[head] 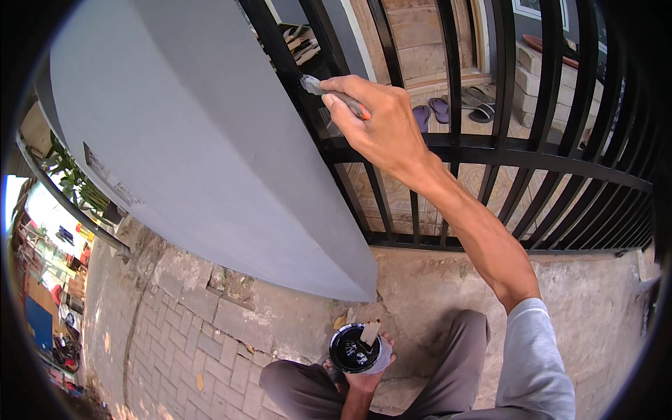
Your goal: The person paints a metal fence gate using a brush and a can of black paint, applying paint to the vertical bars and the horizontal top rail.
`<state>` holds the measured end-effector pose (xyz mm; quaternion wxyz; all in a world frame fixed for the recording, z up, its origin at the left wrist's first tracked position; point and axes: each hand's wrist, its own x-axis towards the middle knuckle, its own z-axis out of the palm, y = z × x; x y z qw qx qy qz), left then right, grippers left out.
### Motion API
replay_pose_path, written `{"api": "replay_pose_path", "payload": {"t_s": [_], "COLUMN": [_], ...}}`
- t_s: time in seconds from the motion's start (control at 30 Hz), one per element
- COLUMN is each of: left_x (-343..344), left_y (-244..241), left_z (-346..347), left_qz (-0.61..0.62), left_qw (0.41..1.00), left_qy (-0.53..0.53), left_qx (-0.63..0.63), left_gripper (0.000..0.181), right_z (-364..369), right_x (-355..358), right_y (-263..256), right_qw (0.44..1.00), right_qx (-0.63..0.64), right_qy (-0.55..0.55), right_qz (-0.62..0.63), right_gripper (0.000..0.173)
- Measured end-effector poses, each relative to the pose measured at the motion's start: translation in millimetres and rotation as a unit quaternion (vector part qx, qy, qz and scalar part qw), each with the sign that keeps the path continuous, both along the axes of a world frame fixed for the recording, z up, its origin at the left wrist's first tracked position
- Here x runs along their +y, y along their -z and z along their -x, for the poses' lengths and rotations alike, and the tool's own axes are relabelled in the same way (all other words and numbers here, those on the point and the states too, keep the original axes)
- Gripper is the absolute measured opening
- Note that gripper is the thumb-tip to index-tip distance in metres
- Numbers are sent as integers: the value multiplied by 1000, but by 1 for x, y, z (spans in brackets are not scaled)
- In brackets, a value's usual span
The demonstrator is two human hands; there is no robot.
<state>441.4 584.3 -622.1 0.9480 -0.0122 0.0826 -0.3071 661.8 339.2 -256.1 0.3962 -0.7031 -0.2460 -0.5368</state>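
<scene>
My right hand (380,110) grips a small paintbrush (311,85) between thumb and fingers. The brush has a dark, paint-smeared handle with an orange end. Its tip is against or very close to the black metal edge post (294,92) of a barred gate, beside a grey wall pillar (231,157). Low between my knees, my left hand (370,379) holds a plastic tub (385,357) from below. Glossy black paint (353,349) lies inside, and a flat wooden stick (370,332) leans on the tub's rim. Some left fingers are hidden by the tub.
Black gate bars (551,79) and a crossrail (472,149) extend rightward. Behind them are purple flip-flops (440,110), other sandals (482,112), pale stacked blocks (530,84) and a wooden door (420,42). Concrete (436,283) and paving bricks (178,352) lie below.
</scene>
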Motion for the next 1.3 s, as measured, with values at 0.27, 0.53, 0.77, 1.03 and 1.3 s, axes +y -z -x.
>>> {"api": "replay_pose_path", "payload": {"t_s": [0.27,0.53,0.77,1.03,1.3], "left_x": [2,0,1,-1,3], "left_y": [0,-1,2,-3,0], "left_z": [2,2,0,1,1], "left_qz": [2,11,15,15,-16], "left_qw": [1000,1000,1000,1000,1000], "left_qy": [2,-4,3,-2,-2], "left_qx": [1,-15,-13,6,-5], "left_gripper": [68,69,69,67,67], "right_z": [-10,-1,2,-6,13], "right_x": [0,-3,-16,-13,-20], "right_y": [-16,-7,11,-29,11], "right_qw": [1000,999,982,991,971], "right_qx": [-23,48,143,-44,113], "right_qy": [15,5,6,54,26], "right_qz": [3,17,122,111,207], "right_gripper": [21,23,22,19,17]}}
